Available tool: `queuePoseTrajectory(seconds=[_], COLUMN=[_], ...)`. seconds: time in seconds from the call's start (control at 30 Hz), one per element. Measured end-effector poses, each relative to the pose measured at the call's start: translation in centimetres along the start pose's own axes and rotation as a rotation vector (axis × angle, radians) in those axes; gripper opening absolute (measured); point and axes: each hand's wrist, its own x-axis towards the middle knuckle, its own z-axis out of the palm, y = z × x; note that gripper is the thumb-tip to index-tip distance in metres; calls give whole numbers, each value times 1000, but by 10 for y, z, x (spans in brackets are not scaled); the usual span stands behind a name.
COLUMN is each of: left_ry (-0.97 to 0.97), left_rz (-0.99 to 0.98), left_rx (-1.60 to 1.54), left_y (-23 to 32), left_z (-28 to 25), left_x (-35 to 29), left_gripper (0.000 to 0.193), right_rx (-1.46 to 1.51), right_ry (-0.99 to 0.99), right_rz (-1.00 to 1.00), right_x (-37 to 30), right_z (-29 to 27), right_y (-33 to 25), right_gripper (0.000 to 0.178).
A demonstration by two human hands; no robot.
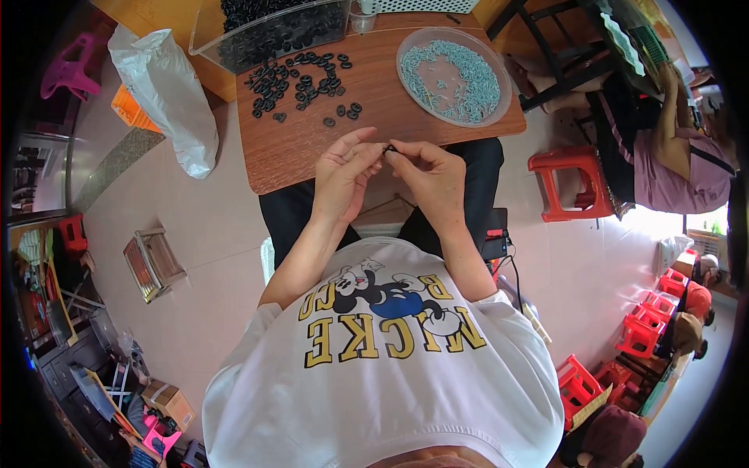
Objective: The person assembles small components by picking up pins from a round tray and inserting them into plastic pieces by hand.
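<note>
Black and small, the part we are working on sits between our fingertips, just off the near edge of the table. Our right hand pinches it between thumb and forefinger; our left hand meets it with the thumb, fingers loosely curled, though we cannot tell whether it grips too. We judge the work to be mid-run: this part looks unfinished, and plenty is left. Loose, glossy oval rings with dark centres lie scattered on the brown wood grain, a few apart nearer us, but we cannot tell which are done. More black pieces fill the clear plastic bin behind. Slim, pale blue pins ring the round, translucent tray, heaped at the sides and thin in the middle.
</note>
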Motion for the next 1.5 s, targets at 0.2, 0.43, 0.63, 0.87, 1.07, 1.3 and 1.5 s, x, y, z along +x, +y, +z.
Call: queuePoseTrajectory(seconds=[0.2,0.43,0.63,0.87,1.07,1.3,1.5], left_ry=[26,40,5,30,23,1,-12], left_rz=[-147,-73,25,-145,-142,3,-40], left_rx=[-168,-61,34,-175,-167,46,30], left_y=[-3,-3,-5,-9,-10,-9,-8], left_z=[-6,-2,-3,-10,-11,-8,-12], left_x=[1,-5,-9,-6,-9,-13,-11], left_gripper=[29,29,30,28,27,31,27], right_rx=[80,7,-42,-23,-69,-44,23], right_ry=[7,9,15,23,8,36,-29], right_rz=[-12,-26,-4,-26,6,-35,41], right_x=[-3,-7,-9,-12,-14,-15,-13], right_z=[3,2,0,2,2,4,2], right_y=[3,3,0,7,3,9,15], right_gripper=[18,17,17,17,17,18,18])
